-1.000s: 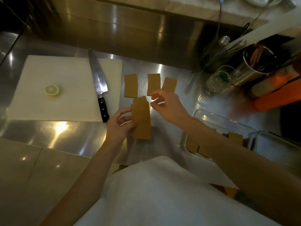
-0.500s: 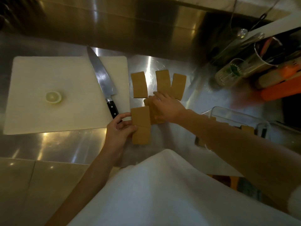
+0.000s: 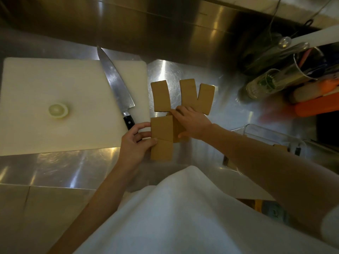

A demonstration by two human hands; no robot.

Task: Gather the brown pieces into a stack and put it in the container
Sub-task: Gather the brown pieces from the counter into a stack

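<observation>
Still mid-gather from what I see. Container [image 3: 260, 130] sits at 3 o'clock. Left hand [image 3: 134, 146] pinches the overlapped brown pieces [image 3: 162, 136]; right hand [image 3: 192, 121] lies flat on them. Next I'd grab the three loose pieces [image 3: 161, 96] at 12 o'clock.

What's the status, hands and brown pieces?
Left hand grips stack. Right hand flat on pieces. Three pieces loose. Container clear.

Board [image 3: 55, 88] far left, knife [image 3: 117, 88] on its right edge. Pieces [image 3: 161, 96] right of board; container [image 3: 260, 131] further right.
</observation>
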